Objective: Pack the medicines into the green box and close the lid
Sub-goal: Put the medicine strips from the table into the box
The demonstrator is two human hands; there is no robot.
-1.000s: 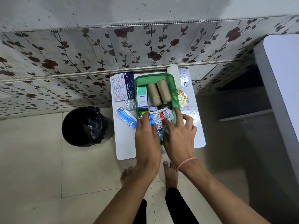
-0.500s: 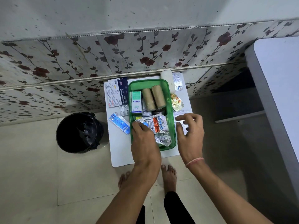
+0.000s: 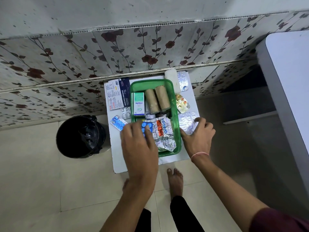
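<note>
The open green box (image 3: 178, 114) stands on a small white table (image 3: 117, 153). Inside it lie an Optibex carton (image 3: 138, 103), two brown rolls (image 3: 157, 100) and crumpled silver blister strips (image 3: 164, 134). My left hand (image 3: 139, 146) is over the box's near-left corner, its thumb and fingers pinching a blue blister strip (image 3: 146, 126) at the rim. Right of the box, my right hand (image 3: 199, 136) rests with spread fingers on a silver tablet strip (image 3: 186, 120) that lies flat on the table.
On the table left of the box are a dressings carton (image 3: 119, 93), a clear blister (image 3: 126, 113) and another blue strip (image 3: 117, 123). To the right lie a yellow blister (image 3: 182, 102), a silver strip (image 3: 183, 81) and a white pack (image 3: 170, 76). A black bin (image 3: 80, 136) stands at the left.
My right hand left the box and went right onto the silver strip on the table. My left hand stayed at the box's near-left corner, now with a blue strip between its fingers.
</note>
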